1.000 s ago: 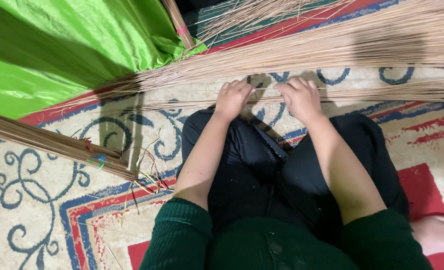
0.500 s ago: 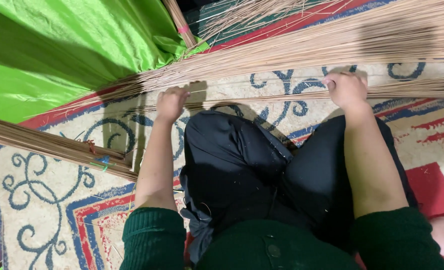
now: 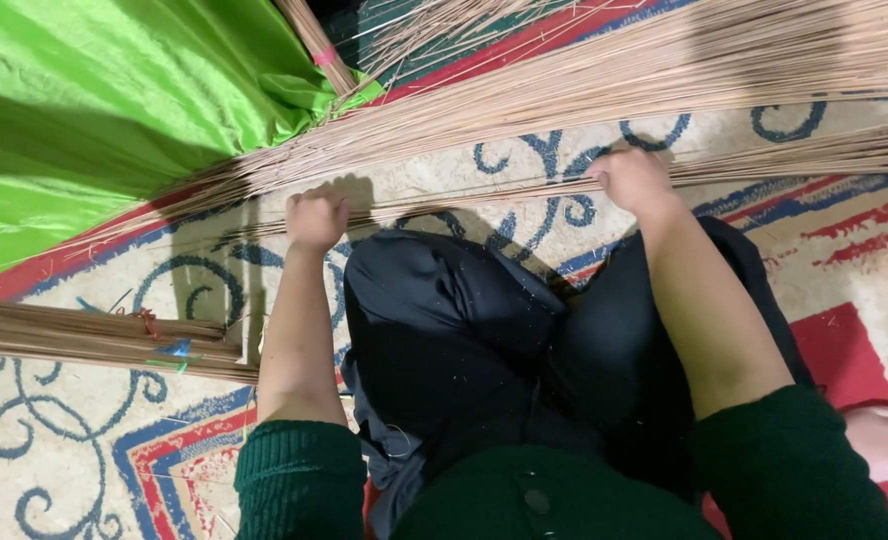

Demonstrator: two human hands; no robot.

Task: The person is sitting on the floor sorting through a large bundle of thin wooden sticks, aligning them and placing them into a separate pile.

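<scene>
Patterned carpet (image 3: 484, 215) in cream, red and blue is spread under a seated person in black trousers and green sleeves, seen from above. A thin bunch of tan broom sticks (image 3: 764, 165) is stretched across the carpet from three o'clock toward nine o'clock, just below the far larger heap of sticks (image 3: 664, 70) that fans out from twelve to three o'clock. The left hand (image 3: 316, 218) is closed in a fist around the bunch's near-nine-o'clock end; the right hand (image 3: 632, 180) is curled over the bunch toward two o'clock, fingers pressed down on it. A tied bundle (image 3: 94, 335) is laid at nine o'clock, bound with red and blue cord (image 3: 159, 335). Bright green cloth (image 3: 114, 110) is heaped at ten o'clock, and a second bundle (image 3: 314, 40) with a pink tie is propped at eleven o'clock.

Loose sticks could be dragged out of the big heap and mixed into the gripped bunch, since the two lie touching. Thin sticks could be snapped if bent between the two fists. No packages, labels or signs are to be seen.
</scene>
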